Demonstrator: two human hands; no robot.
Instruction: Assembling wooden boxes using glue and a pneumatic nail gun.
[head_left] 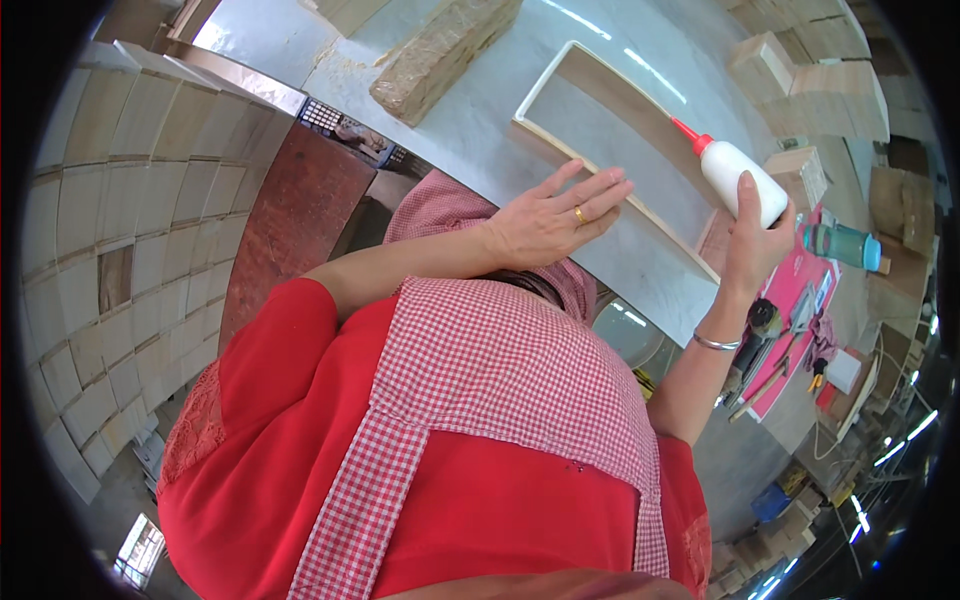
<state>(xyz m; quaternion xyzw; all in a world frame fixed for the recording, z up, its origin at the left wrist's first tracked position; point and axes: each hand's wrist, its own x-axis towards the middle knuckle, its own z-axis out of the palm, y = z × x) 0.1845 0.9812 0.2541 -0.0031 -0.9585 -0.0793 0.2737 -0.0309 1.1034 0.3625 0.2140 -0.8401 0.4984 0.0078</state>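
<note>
A: Starting at the left?

B: With stacked pale wood blocks (130, 190). Then, at the far side of the counter (475, 130), a long brown bundle (445, 62) in clear wrap. Best left there, clear of any wet edges.

A: And next, going right?

B: The left hand (570, 212): nothing in the grasp, fingers straight and nearly side by side, back of the hand upward, over the near rail of the wooden frame (632, 100). Touching or just above, cannot tell. Good for a light steadying press, with fingertips off the top of the rim.

A: Where exactly, the frame?

B: On the counter, mostly between the two hands, stretching far left to near right. White along the left end and the far rim; probably glue, so better not to brush against.

A: Then the bottle?

B: At the right of the far rail: a white squeeze bottle (738, 172), tilted, with a red nozzle (690, 132) aimed leftward at the rim. Touching or only close, cannot tell. Clamped round the base by the right hand (762, 235), thumb along the side.

A: How to run a good line?

B: Probably with a low tilt, tip centred on the rim, even squeeze, steady travel. Ease off before corners to avoid blobs.

A: Anything farther right?

B: A teal bottle (840, 245) and a pink sheet (790, 276) with tools. Worth keeping the elbow clear of both.
</note>
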